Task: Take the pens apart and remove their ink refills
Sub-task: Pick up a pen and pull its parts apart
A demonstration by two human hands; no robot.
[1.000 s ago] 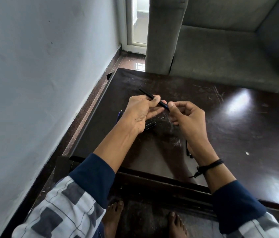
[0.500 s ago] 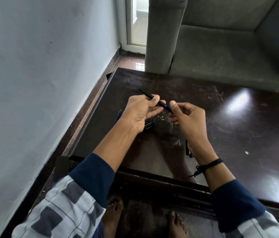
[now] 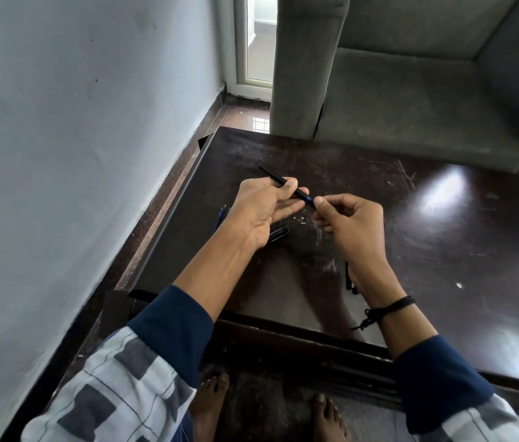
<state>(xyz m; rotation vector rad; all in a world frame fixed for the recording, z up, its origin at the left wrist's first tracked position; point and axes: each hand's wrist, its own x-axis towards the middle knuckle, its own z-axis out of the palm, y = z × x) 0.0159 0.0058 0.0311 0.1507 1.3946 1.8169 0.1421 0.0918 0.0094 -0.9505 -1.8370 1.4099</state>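
The left hand [image 3: 266, 207] is curled around a slim black pen [image 3: 285, 186], thumb pressed on top of the barrel and fingers under it, so that the pen slants up and away past the knuckles and down toward the right hand [image 3: 347, 223]. The right hand pinches the pen's near end, where a short blue section shows, between thumb and forefinger, the other fingers folded in; both hands hold it clear above the tabletop [image 3: 443, 237]. The pen looks light, thin and rigid, probably smooth plastic that could slip under a twist, so the firm wrap around the middle of the barrel suits the left hand, and a fingertip pinch right at the tip piece suits the right. Any refill inside is likely a narrow, bendable tube that should be drawn straight out rather than levered. Below the left hand's heel a dark pen part [image 3: 279, 233] lies on the tabletop, with blue pens [image 3: 222, 215] just beyond the left wrist, and more dark pieces [image 3: 350, 279] rest beside the right wrist. No brand, label or writing can be read on any of them.
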